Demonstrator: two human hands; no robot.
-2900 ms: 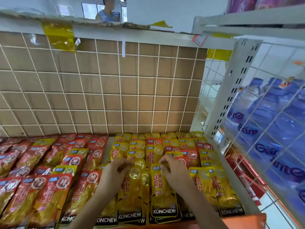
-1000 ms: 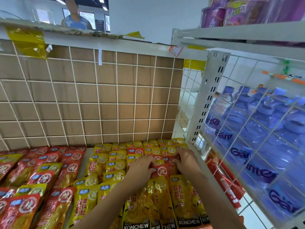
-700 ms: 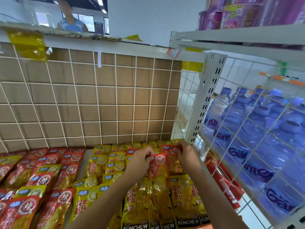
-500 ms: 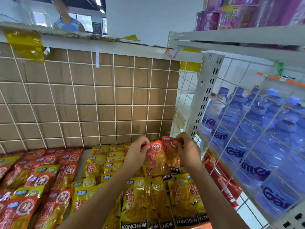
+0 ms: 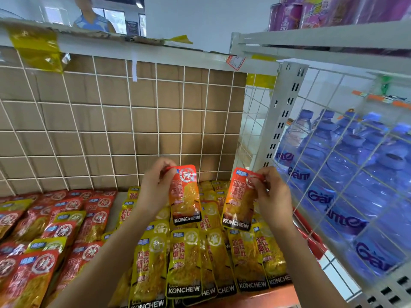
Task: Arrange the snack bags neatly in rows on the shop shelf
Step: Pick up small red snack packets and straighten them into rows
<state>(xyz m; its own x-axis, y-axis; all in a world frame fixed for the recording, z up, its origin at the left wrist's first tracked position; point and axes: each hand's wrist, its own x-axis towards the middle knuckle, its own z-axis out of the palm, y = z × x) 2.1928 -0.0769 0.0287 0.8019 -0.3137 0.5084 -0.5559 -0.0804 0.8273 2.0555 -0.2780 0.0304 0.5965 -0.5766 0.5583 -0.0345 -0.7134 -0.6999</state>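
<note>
The left hand [image 5: 155,187] pinches the top edge of a red snack bag [image 5: 184,196] between thumb and curled fingers and holds it upright in the air, its KONCHEW band at the bottom. The right hand [image 5: 271,196] grips the top corner of a second red bag [image 5: 239,198] the same way. This bag hangs slightly tilted to the right of the first, with a clear gap between the two. Both hang above the yellow snack bags [image 5: 186,261], which lie flat in overlapping rows on the right part of the shelf [image 5: 113,210], from its orange front edge [image 5: 266,296] back toward the wire grid panel [image 5: 133,121]. Whether the lower edge of the second red bag touches the yellow ones beneath is hard to tell from this angle. Across a narrow bare strip of shelf to the left lie the other red bags [image 5: 66,230], also in overlapping rows, with a few yellow packs mixed among them. Brown cardboard [image 5: 89,141] backs the grid panel. At the right, a white slotted post [image 5: 282,121] and a side mesh [image 5: 333,152] separate the shelf from stacked water bottles [image 5: 344,174] with blue labels. Purple tubs [image 5: 287,16] stand on the upper shelf, and a person [image 5: 93,18] in a blue top is visible beyond the top rail.
</note>
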